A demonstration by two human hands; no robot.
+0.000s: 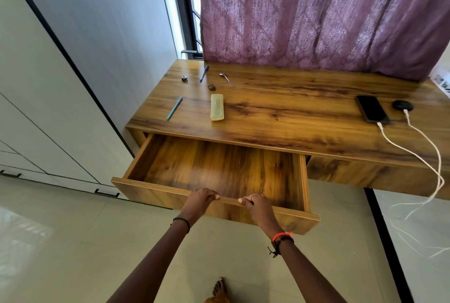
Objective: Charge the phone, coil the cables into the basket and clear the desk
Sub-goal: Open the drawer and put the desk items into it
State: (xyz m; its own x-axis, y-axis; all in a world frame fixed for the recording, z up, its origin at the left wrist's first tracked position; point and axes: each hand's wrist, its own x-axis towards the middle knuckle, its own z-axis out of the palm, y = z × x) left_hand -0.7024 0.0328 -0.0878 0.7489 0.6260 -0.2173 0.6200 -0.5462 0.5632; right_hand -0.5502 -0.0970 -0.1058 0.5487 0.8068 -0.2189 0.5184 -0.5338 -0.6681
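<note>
Foot (pixel 219 288): bare, on the pale tiled floor (pixel 73 241) at the near edge of the view.
Left grip (pixel 202 199): grasping the front panel of the drawer (pixel 151 187), thumb on the top edge and fingers curled round the panel; a black band (pixel 181 221) is on the wrist.
Right grip (pixel 255 203): just beside the left one, grasping the same top edge; it has a ring on one finger and a red thread with a dark band (pixel 282 238) at the wrist.
Drawer: pulled well out from under the left half of the counter (pixel 280 112); its wooden floor is in view.
White cable (pixel 414 154): plugged into the near end of the phone. Another white strand is plugged into a black round puck (pixel 402 105). Both hang over the counter's near right edge, and I cannot tell whether they are one cable.
Phone (pixel 371 109): lies flat on the right of the counter, screen dark, with the puck just to its right.
Yellowish case (pixel 216 107): translucent, flat on the left half of the counter.
Teal pen (pixel 174 108): left of the case, near the left edge.
Small dark object (pixel 211 87): just beyond the case, too small to identify.
Blue pen (pixel 204 73), spoon (pixel 226 78), small round object (pixel 185 78): lie apart from one another in the far left corner.
Curtain (pixel 316 10): purple and patterned, hanging to the counter's far edge.
Window (pixel 192 10): a strip shows left of the curtain.
Wardrobe (pixel 48 108): white panels along the left.
</note>
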